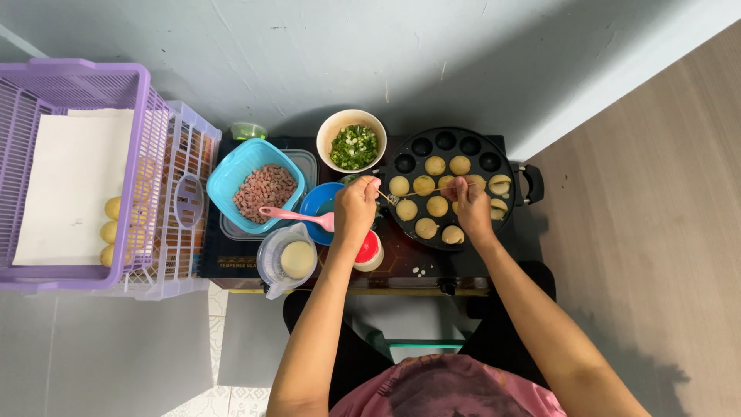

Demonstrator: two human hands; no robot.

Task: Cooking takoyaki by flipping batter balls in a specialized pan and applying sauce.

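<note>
Dough balls (437, 206) in round pan (445, 140)

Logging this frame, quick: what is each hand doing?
Left hand: closed on a thin skewer.
Right hand: closed on another skewer over the round pan.

The left hand (356, 207) hides part of the blue bowl (318, 202) — skewer tips too thin to place.

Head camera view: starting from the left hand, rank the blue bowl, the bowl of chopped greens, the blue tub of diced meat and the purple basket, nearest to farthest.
From the left hand:
1. Blue bowl, right beside the hand, on its left.
2. Bowl of chopped greens, just above it toward the wall.
3. Blue tub of diced meat, farther left.
4. Purple basket, at the far left edge.
</note>
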